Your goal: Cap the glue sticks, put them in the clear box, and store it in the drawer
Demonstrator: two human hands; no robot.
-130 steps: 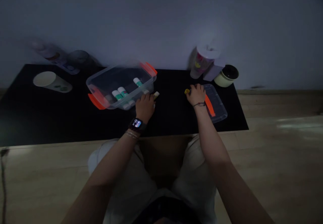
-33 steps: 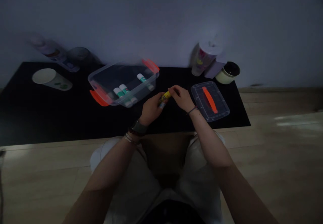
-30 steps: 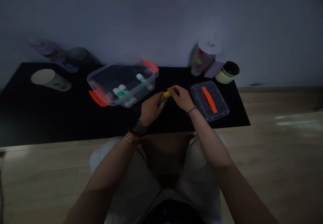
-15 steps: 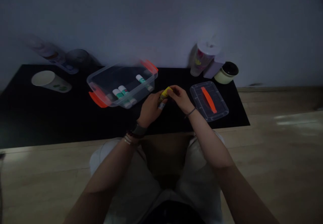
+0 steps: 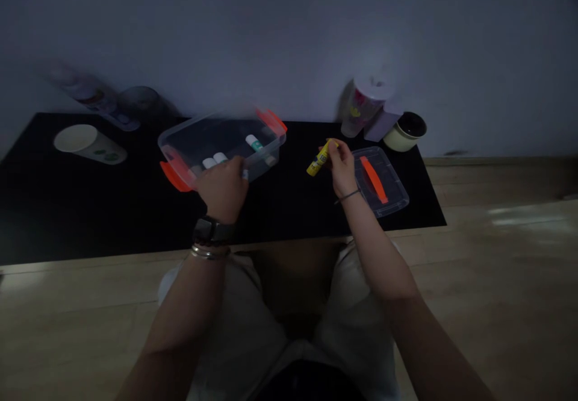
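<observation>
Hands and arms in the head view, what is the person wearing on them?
By the left hand, the wrist carries a dark smartwatch with a dark band and, just below it, thin metallic bangles. By the right hand, the wrist has one thin dark cord bracelet. The forearms have no sleeves, and no gloves show.

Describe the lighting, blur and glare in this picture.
Head view: dim and underexposed; the black mat swallows detail, while the yellow stick in the right hand and the orange latches stand out. Head view, far left: the bottle is smeared. Head view, right: a pale light patch lies on the floor.
</observation>
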